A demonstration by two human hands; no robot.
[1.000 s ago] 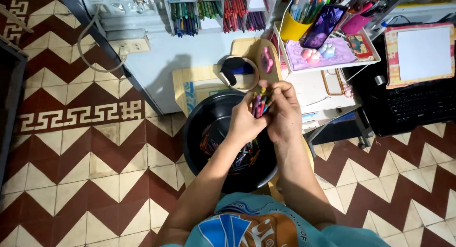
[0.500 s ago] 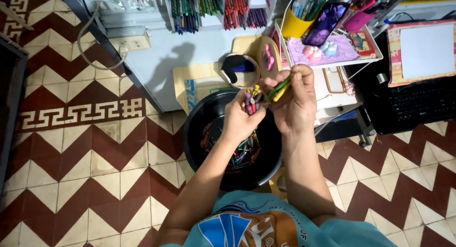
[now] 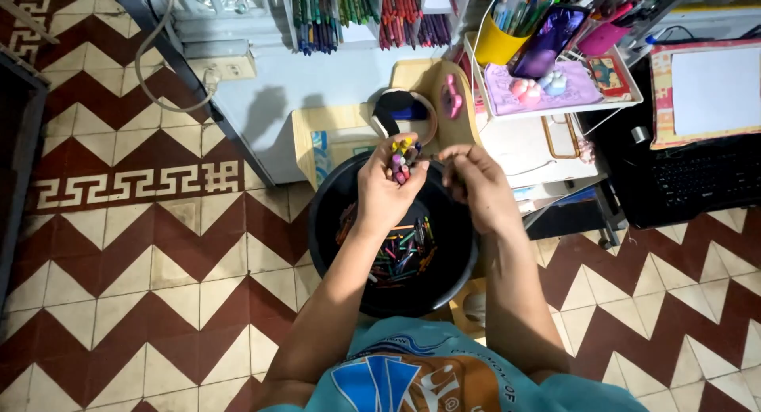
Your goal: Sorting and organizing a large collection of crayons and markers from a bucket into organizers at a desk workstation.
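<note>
1. Since the frame half a second before, the right hand (image 3: 474, 182) had dropped from beside the bundle and no longer showed the green crayon; the left hand (image 3: 388, 191) had stayed raised.
2. From my remote seat, I saw the left hand closed around a bunch of crayons (image 3: 402, 158), tips upward, probably so their colours could be read.
3. Right fingers were curled and pinched near the bunch; I could not tell whether they held anything.
4. Both hands hovered over the black bucket (image 3: 333, 222), where loose crayons (image 3: 400, 253) lay, so drops would likely fall back inside.
5. Sorted crayons in a rack (image 3: 372, 19) stood well apart, beyond the bucket.
</note>
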